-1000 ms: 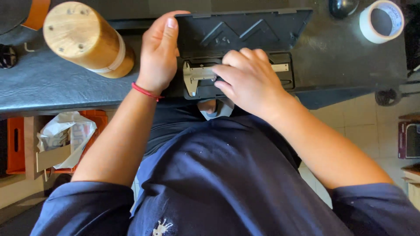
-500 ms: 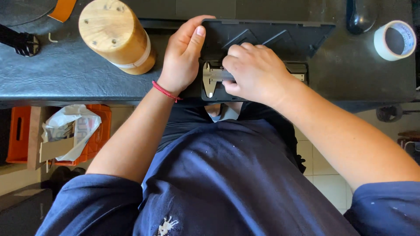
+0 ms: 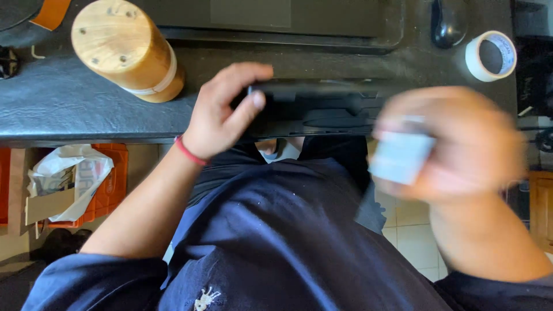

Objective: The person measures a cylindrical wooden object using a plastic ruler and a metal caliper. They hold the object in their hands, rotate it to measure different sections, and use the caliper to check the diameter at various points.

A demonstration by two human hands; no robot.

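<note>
A flat black plastic case (image 3: 322, 106) lies at the front edge of the dark worktop (image 3: 86, 103). My left hand (image 3: 224, 115) grips the case's left end, thumb on top and fingers curled round the edge. My right hand (image 3: 461, 144) is off to the right of the case, above the table's edge, and is blurred by motion. It holds a pale grey metal caliper (image 3: 400, 156), too smeared to show detail. A red band circles my left wrist.
A thick wooden cylinder (image 3: 124, 49) stands on the worktop at the left. A roll of white tape (image 3: 491, 56) and a dark mouse (image 3: 448, 20) lie at the far right, with a dark flat tray (image 3: 276, 23) at the back. An orange crate (image 3: 106, 184) with crumpled paper sits on the floor.
My right hand has lifted the caliper out of the case and swung it to the right and towards me. The left hand has shifted to grip the case's left end.
</note>
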